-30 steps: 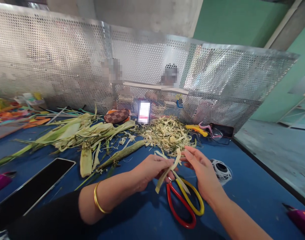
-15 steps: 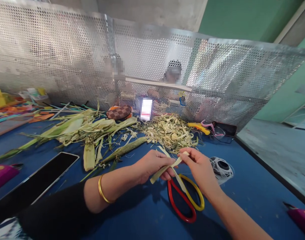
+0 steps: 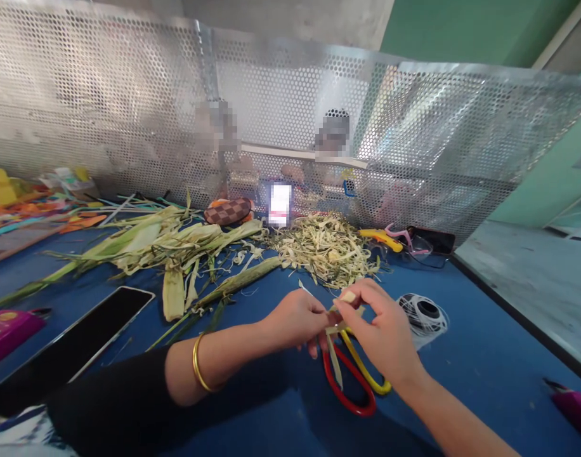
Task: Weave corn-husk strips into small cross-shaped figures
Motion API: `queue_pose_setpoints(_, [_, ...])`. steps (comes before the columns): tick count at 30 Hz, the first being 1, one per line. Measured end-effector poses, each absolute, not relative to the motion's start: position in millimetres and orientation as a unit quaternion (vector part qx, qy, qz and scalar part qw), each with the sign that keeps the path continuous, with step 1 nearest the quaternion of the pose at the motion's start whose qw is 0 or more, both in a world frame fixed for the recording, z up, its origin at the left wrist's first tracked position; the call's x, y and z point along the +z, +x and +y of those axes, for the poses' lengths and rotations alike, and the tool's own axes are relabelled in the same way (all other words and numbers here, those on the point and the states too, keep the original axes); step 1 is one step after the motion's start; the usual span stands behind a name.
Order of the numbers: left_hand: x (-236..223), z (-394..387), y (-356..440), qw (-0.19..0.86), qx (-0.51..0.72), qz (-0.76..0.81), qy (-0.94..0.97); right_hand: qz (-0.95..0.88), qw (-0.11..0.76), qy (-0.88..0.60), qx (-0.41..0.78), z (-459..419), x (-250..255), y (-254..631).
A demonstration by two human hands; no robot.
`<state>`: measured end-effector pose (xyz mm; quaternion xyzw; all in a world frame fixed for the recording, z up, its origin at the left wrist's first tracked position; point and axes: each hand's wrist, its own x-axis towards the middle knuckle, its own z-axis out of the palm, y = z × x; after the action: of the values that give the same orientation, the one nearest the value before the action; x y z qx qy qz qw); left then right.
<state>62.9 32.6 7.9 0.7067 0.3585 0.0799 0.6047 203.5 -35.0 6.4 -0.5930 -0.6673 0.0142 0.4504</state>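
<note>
My left hand (image 3: pixel 304 319) is closed on pale strips of corn husk (image 3: pixel 335 362), one of which hangs down over the scissors. Close beside it, my right hand (image 3: pixel 378 324) pinches a strip end between thumb and forefinger; part of the strips is hidden by the fingers. Under both hands lie scissors with one red and one yellow handle (image 3: pixel 364 362), their blades hidden. Beyond my hands is a heap of thin husk shreds (image 3: pixel 326 247). A spool of white thread (image 3: pixel 424 314) rests to the right of my right hand.
Corn husks (image 3: pixel 167 247) spread over the blue table (image 3: pixel 252 406) at left, near a large dark phone (image 3: pixel 76 343). A lit phone screen (image 3: pixel 280 202) stands by the perforated metal screen (image 3: pixel 281 95). Yellow cutter (image 3: pixel 382 238) and glasses (image 3: pixel 417 244) lie back right. People sit behind the screen.
My right hand has come nearer the left and turned over the strip end, which now sits bent between the fingers. The crossed strips that showed before are mostly covered. The view has shifted slightly.
</note>
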Motion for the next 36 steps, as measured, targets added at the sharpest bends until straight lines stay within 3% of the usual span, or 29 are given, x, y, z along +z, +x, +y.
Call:
queue_pose_setpoints(3, [10, 35, 62, 0.653, 0.103, 0.372, 0.651, -0.713, 0.384, -0.547, -0.209, -41, 8, 202])
queue_pose_setpoints(6, [12, 37, 62, 0.702, 0.142, 0.389, 0.580, -0.726, 0.325, -0.523, -0.306, -43, 7, 200])
queue_pose_setpoints(15, [9, 33, 66, 0.712, 0.263, 0.397, 0.515, -0.749, 0.322, -0.507, -0.279, -43, -6, 191])
queue_pose_setpoints(27, [16, 40, 62, 0.808, 0.240, 0.322, 0.431, -0.726, 0.319, -0.524, -0.310, -42, -1, 195])
queue_pose_setpoints(36, [12, 40, 63, 0.776, 0.265, 0.347, 0.457, -0.746, 0.329, -0.498, -0.296, -40, 3, 196])
